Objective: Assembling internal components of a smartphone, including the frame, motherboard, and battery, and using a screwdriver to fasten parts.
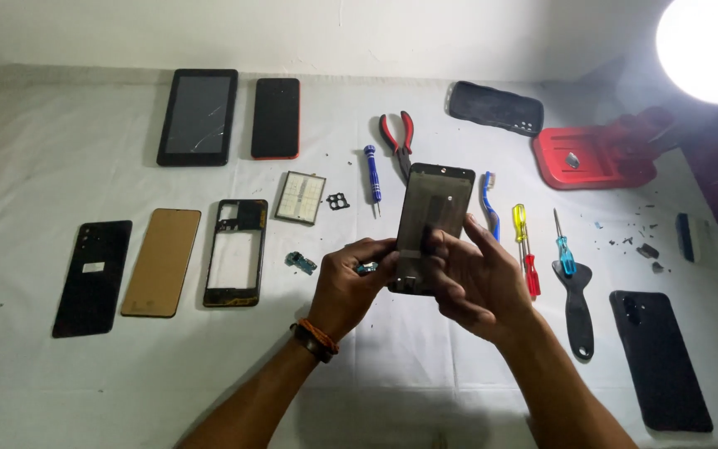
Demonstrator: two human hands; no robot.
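Both hands hold a dark phone screen frame (434, 208) upright above the white table (425, 349). My left hand (351, 287) grips its lower left edge and also pinches a small blue part (366, 268). My right hand (475, 278) wraps the lower right side, thumb pressed on the frame's face. A leather band sits on my left wrist.
Laid out on the table: a tablet (198, 116), a phone (276, 118), a back cover (93, 277), a tan panel (162, 262), a mid frame (236, 252), pliers (398, 137), several screwdrivers (371, 176), a toothbrush (489, 204), a black pry tool (577, 309), a red stand (596, 155), a dark phone (660, 359). A bright lamp (708, 46) shines at top right.
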